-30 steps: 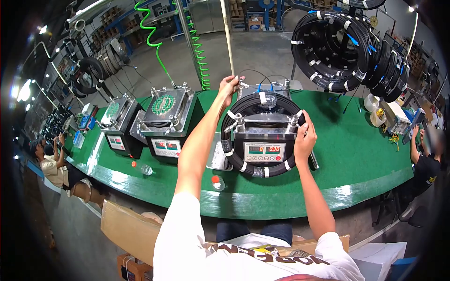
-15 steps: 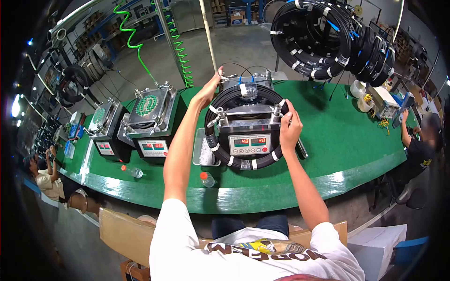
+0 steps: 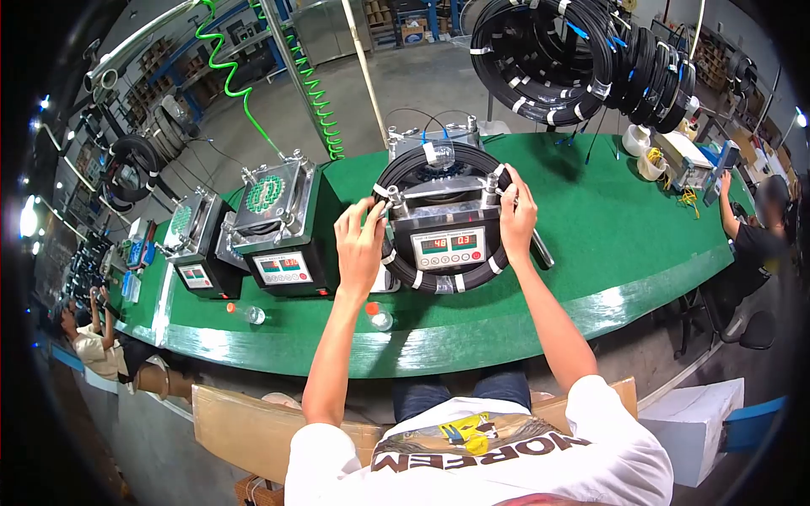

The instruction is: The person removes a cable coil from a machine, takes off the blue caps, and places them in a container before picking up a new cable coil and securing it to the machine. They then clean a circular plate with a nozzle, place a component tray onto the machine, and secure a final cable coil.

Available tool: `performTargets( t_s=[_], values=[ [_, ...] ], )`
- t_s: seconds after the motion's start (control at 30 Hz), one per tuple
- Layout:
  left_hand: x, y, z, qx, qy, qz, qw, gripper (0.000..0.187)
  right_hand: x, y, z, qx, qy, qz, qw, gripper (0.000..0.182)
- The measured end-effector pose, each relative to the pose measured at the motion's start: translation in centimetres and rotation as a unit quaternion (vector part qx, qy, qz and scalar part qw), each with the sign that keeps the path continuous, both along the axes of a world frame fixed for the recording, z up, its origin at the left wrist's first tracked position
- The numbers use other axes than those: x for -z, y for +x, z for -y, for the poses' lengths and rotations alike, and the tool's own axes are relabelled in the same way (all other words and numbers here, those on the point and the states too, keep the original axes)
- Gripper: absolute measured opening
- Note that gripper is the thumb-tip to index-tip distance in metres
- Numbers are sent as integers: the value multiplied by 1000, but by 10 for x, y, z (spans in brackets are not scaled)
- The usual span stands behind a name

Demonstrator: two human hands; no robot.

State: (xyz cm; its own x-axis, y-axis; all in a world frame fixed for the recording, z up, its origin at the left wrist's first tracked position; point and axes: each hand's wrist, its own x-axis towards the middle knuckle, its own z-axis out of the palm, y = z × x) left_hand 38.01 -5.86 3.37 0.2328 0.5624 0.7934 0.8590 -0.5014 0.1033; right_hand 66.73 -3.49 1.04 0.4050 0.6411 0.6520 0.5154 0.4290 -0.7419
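Cable coil: the black banded cable coil point(image 3: 477, 277) rings the control panel point(image 3: 448, 249) of the centre polishing machine point(image 3: 439, 226), lower arc below the panel, upper arc behind the front posts; a ring, so no single long axis, its broad face turned towards the wearer
Left hand: the left hand point(image 3: 359, 240) is raised with bent, parted fingers at the coil's left edge, close to the left front post point(image 3: 394, 200); whether it grasps anything, I cannot tell
Right hand: the right hand point(image 3: 518, 218) has its fingers at the coil's upper right edge and its thumb towards the right front post point(image 3: 491, 187); whether it is gripping coil or post is hidden
Key relation: the coil lies between the two hands, right of the left one and left of the right one, with both about equally near
Left side: a bottle with an orange cap point(image 3: 380, 316) stands below the left hand, and the second polishing machine point(image 3: 278, 244) is farther left, apart from the coil
Right side: a metal bar point(image 3: 544, 250) lies just beside the machine; beyond it the green worktop point(image 3: 607, 228) stretches towards the white tubs point(image 3: 650, 164)
Near edge: the worktop's front edge runs below the coil, with a strip of green between
Above: hanging cable coils point(image 3: 553, 111) are up to the right, well apart from both hands
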Motion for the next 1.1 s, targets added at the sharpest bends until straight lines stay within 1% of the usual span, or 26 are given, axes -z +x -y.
performTargets(
  t_s=[0.07,0.13,0.17,0.2,0.27,0.37,0.47,0.5,0.53,0.6,0.7,0.73,0.8,0.83,0.87,0.9,0.93,0.97,1.0,1.03,1.07,1.1],
  values=[
    [3,0,-3,19,-12,-16,1000,32,-2,0,2,-7,0,-1,1000,39],
    [2,9,-6,13,11,-2,1000,24,0,1,0,-10,3,-3,1000,39],
    [8,8,-10,35,-13,57,998,14,1,2,-1,-18,4,-3,1000,39],
    [10,7,-14,29,-18,89,995,12,1,3,-2,-27,5,-4,1000,39],
    [16,10,-15,2,-63,169,984,15,3,5,-1,-37,2,-4,999,39],
    [8,10,-5,33,-124,187,974,15,2,6,1,-45,-6,-7,999,40],
    [13,-4,-11,10,-92,41,995,16,1,6,0,-53,-19,-17,998,40],
    [-9,-8,-5,-20,-131,-62,989,21,2,8,-1,-55,-17,-10,998,40],
    [-14,-13,-10,-75,-155,-133,976,24,3,9,-3,-53,-9,-7,999,40],
    [-17,-14,-12,-52,-154,-91,983,20,5,9,-4,-52,6,0,999,40],
    [-16,8,-5,-1,-129,78,989,19,3,8,-2,-48,-24,-12,998,40],
    [-8,12,-7,-10,-168,78,983,17,3,5,-1,-45,-21,-16,999,40],
    [-6,25,-4,6,-159,143,977,15,2,3,0,-37,-16,-23,999,40],
    [-7,33,0,5,-174,125,977,16,6,4,-4,-25,-2,-20,999,39],
    [-9,41,4,3,-189,108,976,16,8,4,-6,-20,-1,-40,999,38],
    [-10,48,5,42,-169,109,979,19,9,2,-6,-16,-1,-60,998,36],
    [-14,50,7,44,-192,121,973,20,12,0,-5,-13,-3,-79,997,35],
    [-20,50,6,45,-213,132,967,21,17,1,-9,-16,23,-111,993,33],
    [-25,49,4,46,-233,142,961,22,18,0,-7,13,14,-90,996,33],
    [-26,46,1,43,-228,133,963,23,19,0,-3,43,4,-69,997,33],
    [-27,43,0,56,-235,174,955,22,19,1,0,74,-5,-46,996,33],
    [-23,40,-6,69,-183,219,956,22,15,-3,6,67,15,-57,996,36]
  ],
)
